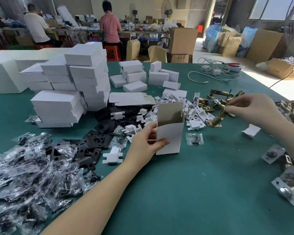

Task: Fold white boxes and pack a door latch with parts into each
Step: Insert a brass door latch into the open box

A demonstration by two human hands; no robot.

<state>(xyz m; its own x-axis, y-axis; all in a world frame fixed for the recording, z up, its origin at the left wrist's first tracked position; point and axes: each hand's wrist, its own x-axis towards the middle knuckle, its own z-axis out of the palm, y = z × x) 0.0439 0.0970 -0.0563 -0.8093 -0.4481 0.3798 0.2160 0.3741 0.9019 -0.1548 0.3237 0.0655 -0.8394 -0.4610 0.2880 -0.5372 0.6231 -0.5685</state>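
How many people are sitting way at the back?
2. One person in a white shirt sits at the far left of the back table; another in a pink shirt sits near its middle on a red stool. Clutter may hide others.

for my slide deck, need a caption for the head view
Left hand holds an open white box upright while right hand lifts a brass door latch.
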